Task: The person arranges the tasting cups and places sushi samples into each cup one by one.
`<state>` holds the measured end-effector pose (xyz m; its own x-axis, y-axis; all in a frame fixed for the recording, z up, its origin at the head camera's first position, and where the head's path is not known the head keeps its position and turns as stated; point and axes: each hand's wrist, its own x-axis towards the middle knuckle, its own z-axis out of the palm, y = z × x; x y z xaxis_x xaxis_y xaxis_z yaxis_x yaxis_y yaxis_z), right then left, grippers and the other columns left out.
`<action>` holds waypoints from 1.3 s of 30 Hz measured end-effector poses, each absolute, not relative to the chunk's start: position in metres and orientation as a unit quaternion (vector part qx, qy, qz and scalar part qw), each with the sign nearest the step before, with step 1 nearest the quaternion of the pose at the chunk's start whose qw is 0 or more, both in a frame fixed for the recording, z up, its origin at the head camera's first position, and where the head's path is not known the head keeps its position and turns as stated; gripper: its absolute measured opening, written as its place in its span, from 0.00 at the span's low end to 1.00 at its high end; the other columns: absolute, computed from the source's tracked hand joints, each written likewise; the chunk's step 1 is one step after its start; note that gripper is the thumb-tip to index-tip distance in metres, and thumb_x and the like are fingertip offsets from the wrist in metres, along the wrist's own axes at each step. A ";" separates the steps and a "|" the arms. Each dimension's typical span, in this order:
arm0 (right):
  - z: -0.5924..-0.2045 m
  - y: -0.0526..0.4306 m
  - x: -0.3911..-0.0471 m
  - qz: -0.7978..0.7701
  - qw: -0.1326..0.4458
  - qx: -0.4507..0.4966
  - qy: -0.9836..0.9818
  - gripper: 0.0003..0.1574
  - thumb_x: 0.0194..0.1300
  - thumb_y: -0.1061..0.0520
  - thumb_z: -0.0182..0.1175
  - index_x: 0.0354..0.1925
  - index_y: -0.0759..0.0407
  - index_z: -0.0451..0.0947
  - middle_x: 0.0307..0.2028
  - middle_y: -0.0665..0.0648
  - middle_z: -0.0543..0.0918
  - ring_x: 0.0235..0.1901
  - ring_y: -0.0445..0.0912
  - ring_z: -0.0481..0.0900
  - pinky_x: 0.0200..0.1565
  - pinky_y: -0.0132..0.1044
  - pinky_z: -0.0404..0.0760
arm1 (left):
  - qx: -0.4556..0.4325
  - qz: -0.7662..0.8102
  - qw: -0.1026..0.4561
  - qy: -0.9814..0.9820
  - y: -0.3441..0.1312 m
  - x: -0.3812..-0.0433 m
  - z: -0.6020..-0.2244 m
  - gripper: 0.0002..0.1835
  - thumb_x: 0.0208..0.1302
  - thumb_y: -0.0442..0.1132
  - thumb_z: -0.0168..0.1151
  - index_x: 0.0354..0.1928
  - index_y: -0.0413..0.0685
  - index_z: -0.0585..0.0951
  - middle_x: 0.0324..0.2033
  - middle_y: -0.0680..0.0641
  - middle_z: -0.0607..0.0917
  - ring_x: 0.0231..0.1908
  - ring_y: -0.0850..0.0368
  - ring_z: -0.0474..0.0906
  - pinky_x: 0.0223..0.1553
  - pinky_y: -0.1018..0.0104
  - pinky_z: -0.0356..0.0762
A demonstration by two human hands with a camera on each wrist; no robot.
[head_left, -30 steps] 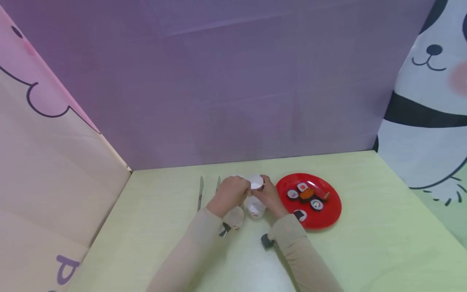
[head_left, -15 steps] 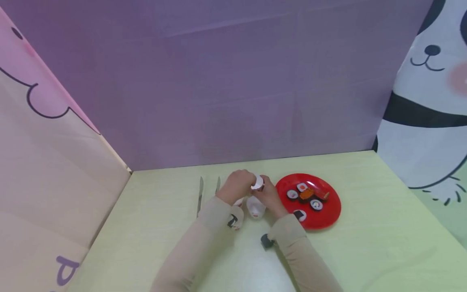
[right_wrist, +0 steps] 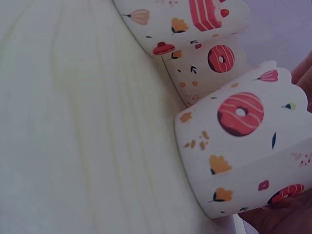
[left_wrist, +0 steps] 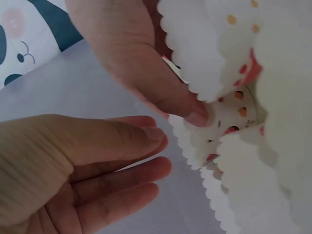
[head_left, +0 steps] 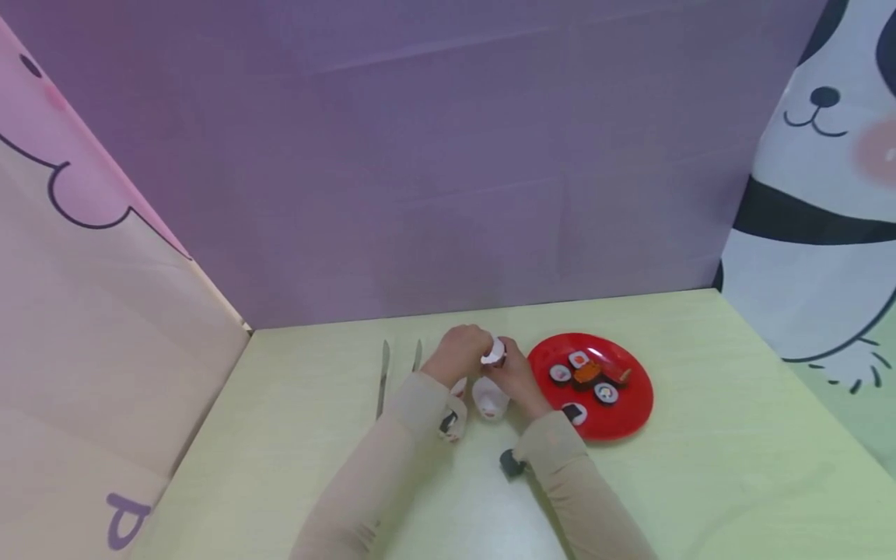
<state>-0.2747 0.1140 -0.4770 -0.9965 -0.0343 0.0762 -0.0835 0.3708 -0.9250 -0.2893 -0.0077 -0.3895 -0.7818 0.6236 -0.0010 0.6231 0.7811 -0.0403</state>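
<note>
Paper cups [right_wrist: 239,151], white and scallop-rimmed, printed with sweets and flowers (pink-iced doughnuts, layered cake among them). They are closely clustered; one cup [head_left: 495,354], pinched at its wall, is behind a nearer upright cup [head_left: 490,400].

On the left wall [head_left: 91,373] I read one purple letter [head_left: 129,504], tilted, d or p, cannot tell which.
</note>
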 end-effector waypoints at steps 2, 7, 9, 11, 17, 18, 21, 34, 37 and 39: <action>-0.478 0.114 -0.275 0.562 0.023 0.037 -0.826 0.36 0.60 0.61 0.61 0.62 0.70 0.59 0.55 0.69 0.73 0.51 0.58 0.72 0.56 0.51 0.70 | -0.331 0.026 0.003 -0.943 -0.007 -0.292 -0.391 0.10 0.49 0.40 0.73 0.33 0.47 0.84 0.28 0.53 0.83 0.28 0.60 0.75 0.31 0.70 0.73; -0.478 0.115 -0.275 0.569 0.028 0.041 -0.821 0.36 0.59 0.61 0.61 0.61 0.70 0.59 0.55 0.69 0.73 0.51 0.58 0.71 0.56 0.51 0.69 | -0.327 0.028 -0.009 -0.944 -0.006 -0.295 -0.395 0.09 0.49 0.39 0.73 0.33 0.47 0.84 0.28 0.54 0.83 0.29 0.59 0.75 0.32 0.70 0.73; -0.478 0.115 -0.274 0.569 0.027 0.042 -0.821 0.36 0.59 0.61 0.61 0.61 0.70 0.59 0.55 0.69 0.73 0.51 0.58 0.71 0.56 0.51 0.70 | -0.326 0.027 -0.012 -0.945 -0.005 -0.296 -0.396 0.09 0.49 0.38 0.73 0.33 0.48 0.84 0.28 0.54 0.83 0.29 0.59 0.75 0.32 0.70 0.73; -0.477 0.115 -0.273 0.572 0.024 0.041 -0.819 0.36 0.60 0.61 0.61 0.62 0.70 0.58 0.56 0.69 0.72 0.52 0.58 0.71 0.57 0.51 0.69 | -0.325 0.026 -0.017 -0.945 -0.004 -0.296 -0.397 0.08 0.50 0.37 0.72 0.32 0.48 0.84 0.28 0.54 0.83 0.29 0.59 0.75 0.32 0.69 0.73; -0.475 0.115 -0.272 0.572 0.015 0.039 -0.819 0.38 0.61 0.60 0.60 0.64 0.70 0.57 0.57 0.69 0.71 0.53 0.58 0.71 0.57 0.51 0.69 | -0.328 0.039 -0.020 -0.944 -0.004 -0.298 -0.400 0.06 0.52 0.38 0.71 0.32 0.48 0.83 0.28 0.53 0.83 0.30 0.59 0.76 0.32 0.70 0.73; -0.475 0.115 -0.272 0.573 0.014 0.039 -0.819 0.38 0.61 0.60 0.60 0.64 0.69 0.56 0.57 0.69 0.71 0.53 0.58 0.71 0.57 0.51 0.69 | -0.328 0.043 -0.019 -0.943 -0.004 -0.298 -0.401 0.06 0.52 0.38 0.70 0.32 0.48 0.83 0.29 0.53 0.83 0.30 0.59 0.76 0.32 0.70 0.73; -0.474 0.115 -0.272 0.572 0.011 0.035 -0.819 0.38 0.61 0.60 0.60 0.64 0.69 0.56 0.57 0.68 0.71 0.53 0.58 0.70 0.57 0.51 0.68 | -0.328 0.050 -0.019 -0.943 -0.004 -0.299 -0.402 0.05 0.53 0.38 0.70 0.32 0.49 0.84 0.29 0.53 0.83 0.30 0.59 0.76 0.32 0.70 0.73; -0.475 0.113 -0.273 0.564 -0.002 0.027 -0.825 0.38 0.62 0.59 0.60 0.65 0.67 0.56 0.58 0.67 0.70 0.53 0.57 0.70 0.57 0.50 0.70 | -0.327 0.061 -0.006 -0.943 -0.005 -0.295 -0.398 0.02 0.54 0.37 0.68 0.28 0.49 0.83 0.25 0.54 0.82 0.26 0.60 0.74 0.30 0.69 0.73; -0.475 0.113 -0.274 0.565 -0.003 0.025 -0.825 0.38 0.62 0.58 0.60 0.65 0.66 0.56 0.59 0.66 0.70 0.54 0.57 0.70 0.57 0.50 0.70 | -0.327 0.061 0.005 -0.943 -0.006 -0.294 -0.397 0.04 0.54 0.39 0.69 0.28 0.49 0.83 0.25 0.54 0.82 0.26 0.60 0.75 0.29 0.69 0.73; -0.474 0.113 -0.274 0.563 -0.002 0.025 -0.826 0.38 0.62 0.58 0.60 0.64 0.66 0.56 0.59 0.66 0.70 0.54 0.57 0.70 0.57 0.50 0.70 | -0.327 0.062 0.011 -0.943 -0.006 -0.294 -0.397 0.04 0.53 0.39 0.69 0.29 0.50 0.82 0.25 0.54 0.82 0.26 0.60 0.74 0.29 0.69 0.73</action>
